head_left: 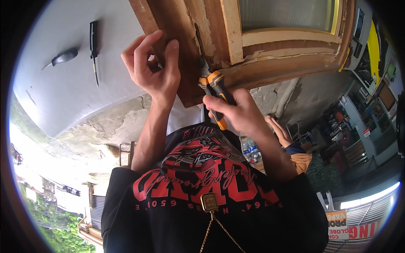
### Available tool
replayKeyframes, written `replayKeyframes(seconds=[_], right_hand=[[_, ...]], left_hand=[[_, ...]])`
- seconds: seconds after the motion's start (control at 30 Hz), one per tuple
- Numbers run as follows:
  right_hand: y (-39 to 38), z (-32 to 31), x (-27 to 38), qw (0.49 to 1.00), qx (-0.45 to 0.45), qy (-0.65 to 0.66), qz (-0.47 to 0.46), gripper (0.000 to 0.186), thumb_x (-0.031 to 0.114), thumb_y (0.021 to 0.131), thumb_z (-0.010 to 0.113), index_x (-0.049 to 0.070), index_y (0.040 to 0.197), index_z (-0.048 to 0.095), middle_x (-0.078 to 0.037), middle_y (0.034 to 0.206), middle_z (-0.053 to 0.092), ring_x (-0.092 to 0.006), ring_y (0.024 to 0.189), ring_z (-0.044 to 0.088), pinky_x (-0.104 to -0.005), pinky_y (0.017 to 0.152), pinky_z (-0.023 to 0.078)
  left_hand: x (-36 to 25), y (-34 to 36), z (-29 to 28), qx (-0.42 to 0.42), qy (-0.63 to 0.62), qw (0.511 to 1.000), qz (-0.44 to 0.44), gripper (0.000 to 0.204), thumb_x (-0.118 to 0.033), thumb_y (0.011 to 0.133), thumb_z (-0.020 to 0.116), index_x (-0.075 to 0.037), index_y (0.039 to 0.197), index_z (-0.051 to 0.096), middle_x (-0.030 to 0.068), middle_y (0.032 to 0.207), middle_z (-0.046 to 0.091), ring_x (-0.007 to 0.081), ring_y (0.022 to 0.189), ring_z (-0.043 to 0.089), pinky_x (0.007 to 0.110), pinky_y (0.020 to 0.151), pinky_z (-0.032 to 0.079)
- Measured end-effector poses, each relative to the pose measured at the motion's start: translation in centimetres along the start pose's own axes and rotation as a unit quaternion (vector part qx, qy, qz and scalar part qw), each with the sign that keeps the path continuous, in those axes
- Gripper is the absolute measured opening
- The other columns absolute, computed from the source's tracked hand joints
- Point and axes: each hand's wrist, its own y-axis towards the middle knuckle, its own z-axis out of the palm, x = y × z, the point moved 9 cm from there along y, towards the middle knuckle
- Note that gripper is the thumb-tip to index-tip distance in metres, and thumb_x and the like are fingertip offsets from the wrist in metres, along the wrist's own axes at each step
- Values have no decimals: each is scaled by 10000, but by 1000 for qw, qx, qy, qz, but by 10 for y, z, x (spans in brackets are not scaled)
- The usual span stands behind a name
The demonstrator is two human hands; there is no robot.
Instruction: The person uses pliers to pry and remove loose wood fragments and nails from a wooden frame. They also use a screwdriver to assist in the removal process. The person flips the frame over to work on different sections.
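My right hand (242,111) is closed round the handles of orange-and-black pliers (216,84). Their metal jaws point away from me and meet a split or groove in the worn wooden frame (185,80), near its close corner. To the left, my left hand (156,69) is raised at the frame's left edge, fingers curled but apart, thumb over the wood. Nothing shows between its fingertips; whether it touches the frame I cannot tell. The frame has peeling, chipped strips and a ribbed glass pane (287,16).
On the pale surface at the left lie a black-handled screwdriver (93,46) and a shorter grey-handled pointed tool (63,57). Another person's hand (278,130) shows at the right, past my forearm. Plastic bottles (252,152) stand below. Cracked concrete (109,116) lies beyond the surface's edge.
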Motion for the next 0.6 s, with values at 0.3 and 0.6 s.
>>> replayKeyframes(seconds=[0.3, 0.6], right_hand=[[10, 3, -9, 939, 195, 268, 96, 249, 220, 898, 608, -28, 889, 618, -134, 823, 658, -187, 700, 651, -291, 598, 508], [1, -18, 15, 987, -15, -148, 65, 284, 233, 870, 646, -29, 762, 624, -84, 664, 633, -169, 593, 620, -293, 551, 476]], left_hand=[[-3, 0, 2, -13, -6, 1000, -1, 295, -8, 676, 766, -96, 946, 687, 48, 978, 530, 55, 617, 447, 184, 408, 350], [-3, -1, -2, 2, 9, 1000, -13, 288, -24, 708, 776, -68, 976, 681, 40, 1007, 549, 54, 650, 487, 175, 460, 421]])
